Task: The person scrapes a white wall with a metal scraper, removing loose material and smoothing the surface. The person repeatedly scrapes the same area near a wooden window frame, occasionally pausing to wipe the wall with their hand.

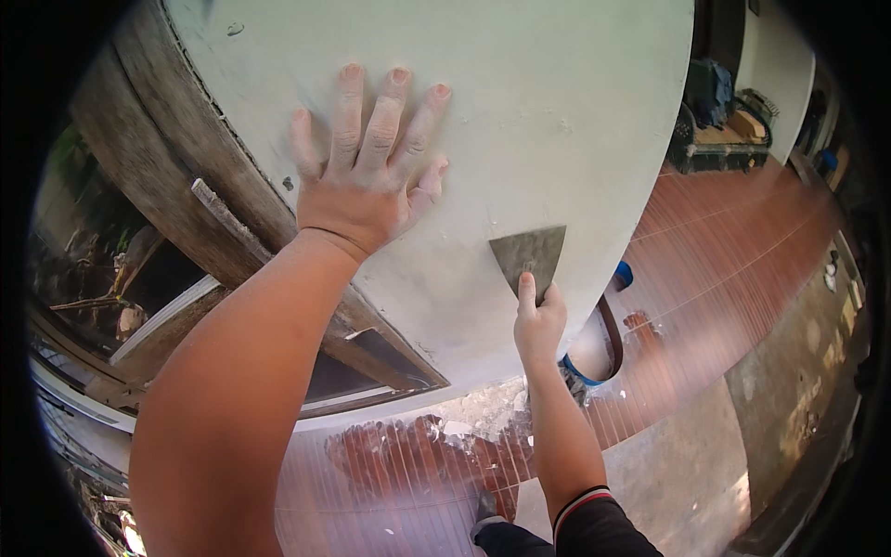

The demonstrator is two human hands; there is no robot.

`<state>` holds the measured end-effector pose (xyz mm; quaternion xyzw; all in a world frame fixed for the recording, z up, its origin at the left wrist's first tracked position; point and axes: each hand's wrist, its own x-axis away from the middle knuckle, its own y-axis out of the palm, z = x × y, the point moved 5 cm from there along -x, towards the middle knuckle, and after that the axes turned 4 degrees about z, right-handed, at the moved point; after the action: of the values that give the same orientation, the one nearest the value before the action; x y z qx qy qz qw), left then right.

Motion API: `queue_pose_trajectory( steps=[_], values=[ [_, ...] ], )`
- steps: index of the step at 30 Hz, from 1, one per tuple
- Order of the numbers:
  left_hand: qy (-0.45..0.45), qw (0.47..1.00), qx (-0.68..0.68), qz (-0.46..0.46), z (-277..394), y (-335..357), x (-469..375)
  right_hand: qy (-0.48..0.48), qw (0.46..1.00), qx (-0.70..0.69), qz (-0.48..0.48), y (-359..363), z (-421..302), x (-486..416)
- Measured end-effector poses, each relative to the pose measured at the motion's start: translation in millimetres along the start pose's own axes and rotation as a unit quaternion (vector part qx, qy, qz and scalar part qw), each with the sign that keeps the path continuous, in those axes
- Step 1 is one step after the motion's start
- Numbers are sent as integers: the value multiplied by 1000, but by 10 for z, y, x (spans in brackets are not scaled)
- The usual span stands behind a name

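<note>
A pale plastered wall (pixel 578 160) rises in front of me, with small pits and rough spots in its surface. My left hand (pixel 372 153), dusted white, lies flat on it with the fingers spread. Lower and to the right, my right hand (pixel 539 317) grips a putty knife (pixel 530 252), thumb along the broad metal blade. The blade points up and lies over the wall; whether its edge touches the surface I cannot tell. My fist hides the knife's handle.
A weathered wooden frame (pixel 174 160) borders the wall at left. Below stands a blue-rimmed bucket (pixel 592 355) with whitish contents. White debris (pixel 480 411) litters the dusty red floor (pixel 724 223). A dark bench (pixel 720 143) holding cloth and wood stands at upper right.
</note>
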<state>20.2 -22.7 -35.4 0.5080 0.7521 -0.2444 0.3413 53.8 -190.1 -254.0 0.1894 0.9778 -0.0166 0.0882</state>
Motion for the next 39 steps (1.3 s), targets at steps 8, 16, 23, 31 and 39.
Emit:
queue_pose_trajectory(
  steps=[8, 16, 23, 31, 39],
  values=[
    [-1, 1000, 5, -10, 7, -4, -6, -20, 999, -6, -35, -19, -69, -34],
    [-2, 1000, 5, -10, 11, 1, 12, -62, 998, 20, -3, -13, -65, -23],
    [0, 1000, 1, -1, 22, 6, -7, -58, 998, 10, 8, 1, -187, -23],
    [0, 1000, 0, -1, 25, -5, 14, -42, 999, 14, -24, -28, -101, 58],
    [0, 1000, 7, 3, 35, 3, 15, -46, 999, 2, -22, 8, -130, 42]
  ],
)
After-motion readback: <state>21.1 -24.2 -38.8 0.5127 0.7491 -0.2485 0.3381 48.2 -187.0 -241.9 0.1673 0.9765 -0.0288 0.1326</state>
